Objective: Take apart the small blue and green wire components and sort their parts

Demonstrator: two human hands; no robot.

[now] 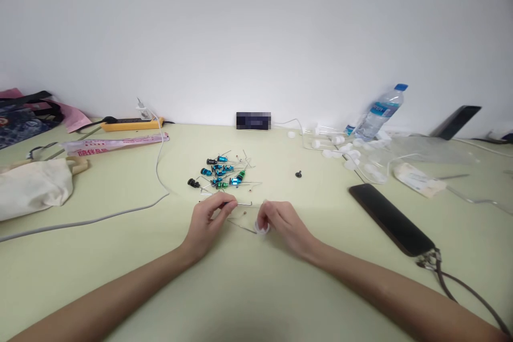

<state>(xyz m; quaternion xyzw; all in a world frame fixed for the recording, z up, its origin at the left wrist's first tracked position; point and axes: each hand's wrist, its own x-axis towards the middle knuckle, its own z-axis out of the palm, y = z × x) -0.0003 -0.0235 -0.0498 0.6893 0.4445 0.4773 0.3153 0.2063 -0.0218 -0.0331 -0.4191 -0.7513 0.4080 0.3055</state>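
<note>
My left hand (208, 222) rests on the pale green table (120, 256) and pinches a thin metal wire lead (240, 203) that sticks out to the right. My right hand (280, 222) lies beside it with the fingers curled round a small clear round piece (262, 229). Another thin wire (240, 224) runs between the two hands. Just beyond them lies a pile of several small blue, green and black electronic parts (222, 173) with wire legs. A single small black part (298, 174) sits apart to the right.
A black phone (390, 217) with a strap lies at the right. Behind it are white caps, clear plastic bags and a tilted water bottle (379, 112). At the left are a cloth bag (32, 187), a white cable (100, 218) and a yellow power strip (130, 124).
</note>
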